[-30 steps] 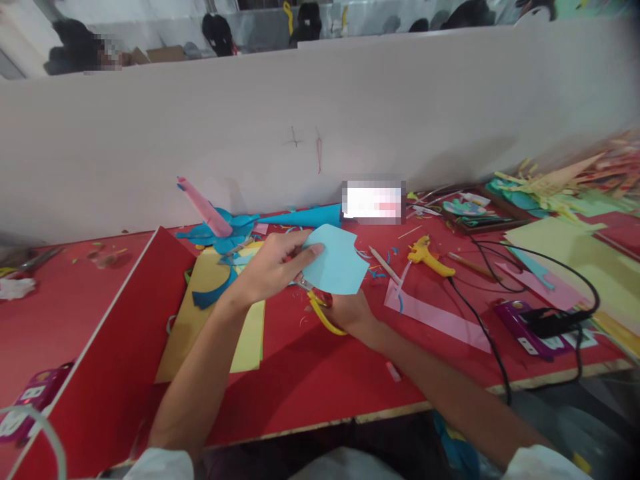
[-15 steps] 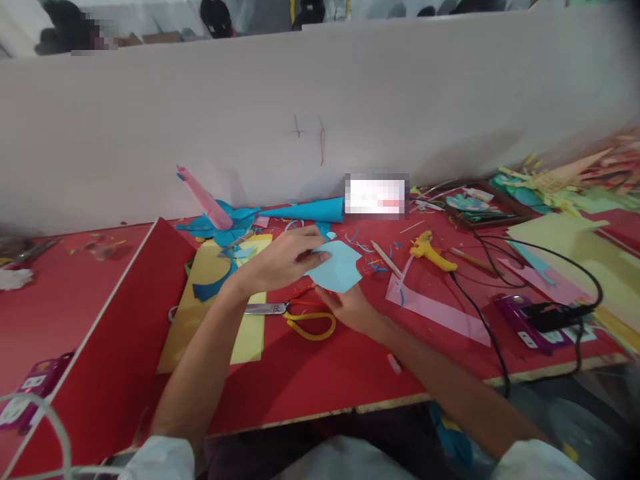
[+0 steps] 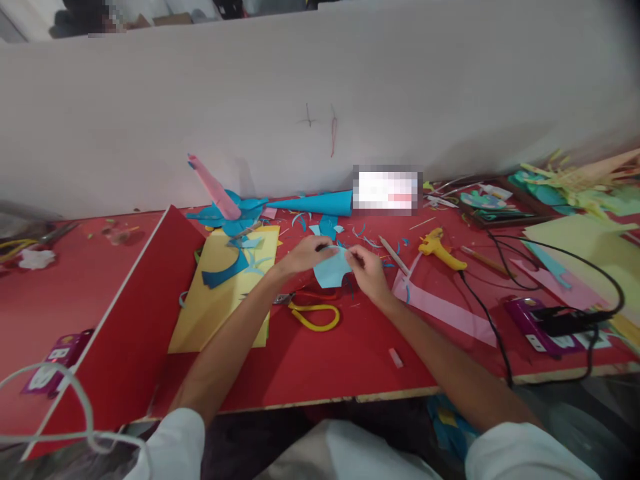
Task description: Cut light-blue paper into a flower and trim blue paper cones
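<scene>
Between my two hands is a light blue paper cutout (image 3: 331, 269), held above the red table. My left hand (image 3: 307, 256) pinches its upper left edge, while my right hand (image 3: 367, 268) grips its upper right edge. Just below the paper lie scissors (image 3: 316, 318) with yellow and red handles, their blades partly hidden by my left forearm. Under that forearm is a stack of yellow paper (image 3: 200, 320), with a curved dark blue paper strip (image 3: 225, 270) on it. Small blue paper scraps (image 3: 327, 227) are scattered behind my hands.
A yellow glue gun (image 3: 443, 251) with a black cable lies right of my hands, near a pencil (image 3: 394, 255) and a pink paper strip (image 3: 450, 313). A purple power strip (image 3: 537, 327) is farther right. Behind stand a pink paper cone (image 3: 215, 187) and a blue cone (image 3: 320, 203). A red divider (image 3: 115, 340) rises at left.
My right hand has moved up from beneath the light blue paper to its upper right edge. The paper is now turned and partly covered by the fingers. The view has shifted slightly.
</scene>
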Available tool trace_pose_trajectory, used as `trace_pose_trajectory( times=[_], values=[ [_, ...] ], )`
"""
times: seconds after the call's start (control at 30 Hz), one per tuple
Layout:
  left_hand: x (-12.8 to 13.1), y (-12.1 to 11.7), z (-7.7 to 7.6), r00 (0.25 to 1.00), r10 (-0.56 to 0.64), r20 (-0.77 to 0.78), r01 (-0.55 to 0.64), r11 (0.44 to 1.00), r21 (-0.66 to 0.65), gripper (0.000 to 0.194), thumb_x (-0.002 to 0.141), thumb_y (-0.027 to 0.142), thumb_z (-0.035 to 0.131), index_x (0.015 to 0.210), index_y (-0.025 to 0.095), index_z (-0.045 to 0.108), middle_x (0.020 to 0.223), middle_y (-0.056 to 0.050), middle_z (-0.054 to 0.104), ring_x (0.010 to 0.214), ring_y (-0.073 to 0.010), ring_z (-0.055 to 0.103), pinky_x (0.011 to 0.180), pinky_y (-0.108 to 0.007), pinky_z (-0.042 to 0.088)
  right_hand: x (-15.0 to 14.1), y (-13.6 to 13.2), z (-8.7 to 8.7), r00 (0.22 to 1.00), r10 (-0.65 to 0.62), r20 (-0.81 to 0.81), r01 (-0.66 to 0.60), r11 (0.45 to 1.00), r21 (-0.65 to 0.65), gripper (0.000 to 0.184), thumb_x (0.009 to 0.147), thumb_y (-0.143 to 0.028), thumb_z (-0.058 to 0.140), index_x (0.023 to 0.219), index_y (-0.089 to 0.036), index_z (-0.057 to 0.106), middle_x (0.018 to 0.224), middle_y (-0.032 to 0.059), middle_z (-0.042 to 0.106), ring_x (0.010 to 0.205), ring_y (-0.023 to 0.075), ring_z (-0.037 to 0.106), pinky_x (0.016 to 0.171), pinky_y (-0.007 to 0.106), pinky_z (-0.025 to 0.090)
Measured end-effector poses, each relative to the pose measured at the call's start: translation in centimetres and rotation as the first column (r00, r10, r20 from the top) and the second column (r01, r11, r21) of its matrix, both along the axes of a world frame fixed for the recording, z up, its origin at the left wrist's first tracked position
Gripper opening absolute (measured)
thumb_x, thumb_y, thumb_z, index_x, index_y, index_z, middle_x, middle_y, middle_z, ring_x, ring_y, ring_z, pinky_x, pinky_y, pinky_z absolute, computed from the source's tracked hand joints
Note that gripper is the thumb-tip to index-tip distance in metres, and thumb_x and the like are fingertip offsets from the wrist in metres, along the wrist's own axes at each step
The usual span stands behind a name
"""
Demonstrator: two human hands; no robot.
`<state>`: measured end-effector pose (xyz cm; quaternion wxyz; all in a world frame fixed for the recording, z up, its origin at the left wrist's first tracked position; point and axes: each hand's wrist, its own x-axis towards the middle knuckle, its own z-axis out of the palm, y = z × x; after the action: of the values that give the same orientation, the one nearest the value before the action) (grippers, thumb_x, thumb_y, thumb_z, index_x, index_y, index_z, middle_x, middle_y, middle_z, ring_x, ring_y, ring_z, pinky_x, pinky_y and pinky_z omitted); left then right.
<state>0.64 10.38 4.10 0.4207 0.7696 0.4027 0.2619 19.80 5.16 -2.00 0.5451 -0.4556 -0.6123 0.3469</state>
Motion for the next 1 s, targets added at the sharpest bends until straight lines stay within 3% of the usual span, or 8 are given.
trace_pose_trajectory(
  times=[0.1,0.27,0.43,0.57,0.63,0.77,0.9,1.0],
  values=[
    [1.7,-0.8,-1.5,0.954,0.208,0.217,-0.210,0.978,-0.018,0.041,0.088,0.059,0.063,0.075,0.021,0.053,0.071,0.003,0.046,0.068,-0.0136,0.043,0.063,-0.028,0.035,0.3,0.1,0.0,0.984,-0.176,0.004,0.175,0.981,0.088,0.040,0.102,-0.058,0.061,0.080,-0.024,0.060,0.070,-0.0010,0.057,0.066,0.0184,0.050,0.064,0.031,0.039],
    [3.1,-2.4,-3.2,0.926,0.226,0.302,-0.252,0.966,0.050,0.053,0.090,0.072,0.060,0.077,0.021,0.052,0.073,0.003,0.046,0.072,-0.0141,0.044,0.067,-0.028,0.039,0.4,0.3,-0.4,0.954,-0.295,-0.061,0.301,0.942,0.150,0.035,0.105,-0.053,0.057,0.084,-0.025,0.059,0.077,0.0011,0.060,0.071,0.0199,0.054,0.067,0.031,0.044],
    [2.8,-2.2,-4.1,0.903,0.273,0.331,-0.298,0.954,0.026,0.049,0.090,0.066,0.063,0.075,0.021,0.050,0.071,0.004,0.044,0.068,-0.0131,0.042,0.066,-0.029,0.036,-0.2,0.3,-1.3,0.972,-0.223,-0.072,0.228,0.970,0.080,0.029,0.102,-0.052,0.061,0.110,-0.024,0.063,0.100,0.0066,0.068,0.088,0.0221,0.063,0.078,0.034,0.051],
    [2.7,-2.1,-4.2,0.894,0.303,0.329,-0.320,0.947,-0.003,0.046,0.087,0.062,0.067,0.076,0.021,0.050,0.073,0.004,0.045,0.070,-0.0132,0.043,0.067,-0.028,0.038,-0.2,0.3,-0.9,0.986,-0.150,-0.069,0.152,0.988,0.018,0.041,0.106,-0.050,0.055,0.138,-0.026,0.061,0.097,0.0056,0.067,0.081,0.0214,0.062,0.070,0.032,0.051],
    [2.7,-2.1,-4.1,0.886,0.341,0.316,-0.353,0.935,-0.018,0.048,0.084,0.062,0.069,0.074,0.022,0.047,0.071,0.005,0.041,0.068,-0.0127,0.040,0.065,-0.027,0.036,0.0,0.2,-0.5,0.990,-0.144,-0.008,0.144,0.988,0.050,0.041,0.107,-0.048,0.052,0.140,-0.026,0.063,0.101,0.0074,0.070,0.088,0.0232,0.065,0.076,0.035,0.053],
    [2.6,-2.3,-3.9,0.869,0.403,0.286,-0.415,0.910,-0.021,0.048,0.080,0.060,0.072,0.071,0.022,0.044,0.069,0.006,0.040,0.068,-0.0122,0.038,0.063,-0.026,0.035,0.6,-0.2,0.6,0.984,-0.126,0.128,0.105,0.982,0.157,0.034,0.106,-0.047,0.053,0.127,-0.028,0.073,0.117,0.0108,0.074,0.109,0.0283,0.068,0.096,0.043,0.054],
    [2.6,-2.4,-3.8,0.862,0.412,0.295,-0.423,0.906,-0.028,0.052,0.078,0.063,0.076,0.071,0.022,0.045,0.070,0.006,0.040,0.067,-0.0116,0.037,0.062,-0.026,0.035,1.2,-0.7,1.3,0.988,-0.095,0.119,0.080,0.989,0.122,0.033,0.105,-0.048,0.057,0.127,-0.028,0.072,0.088,0.0053,0.071,0.078,0.0242,0.064,0.078,0.039,0.053],
    [2.7,-2.3,-3.9,0.859,0.400,0.319,-0.416,0.909,-0.021,0.056,0.076,0.066,0.077,0.069,0.022,0.044,0.069,0.006,0.038,0.067,-0.0114,0.036,0.062,-0.026,0.035,1.4,-0.7,1.3,0.997,-0.013,0.080,0.008,0.998,0.065,0.030,0.104,-0.049,0.059,0.122,-0.029,0.071,0.076,0.0007,0.062,0.067,0.0211,0.056,0.068,0.035,0.048]
  ],
)
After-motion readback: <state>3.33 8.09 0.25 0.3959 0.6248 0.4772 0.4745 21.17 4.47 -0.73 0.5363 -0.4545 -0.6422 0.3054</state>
